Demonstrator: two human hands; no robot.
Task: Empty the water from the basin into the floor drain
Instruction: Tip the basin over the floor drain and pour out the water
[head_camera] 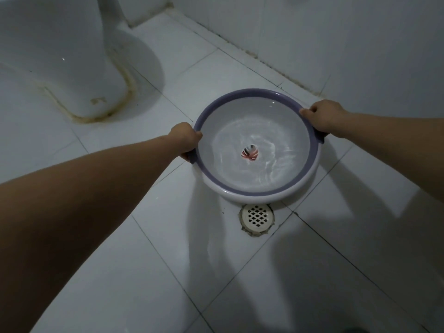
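Both arms reach out, left hand (186, 138) and right hand (323, 116) clamped on the seemingly level basin (310, 186) rim.

**Two hands hold a water-filled basin above a bathroom floor drain**

A round white basin (257, 191) with a purple rim holds rippling water (240, 164). The left hand (185, 138) grips its left edge, the right hand (323, 116) its right edge. A round perforated floor drain (257, 216) sits in the white tiled floor (144, 272) just beside the basin's near side. A toilet base (72, 68) stands at upper left.
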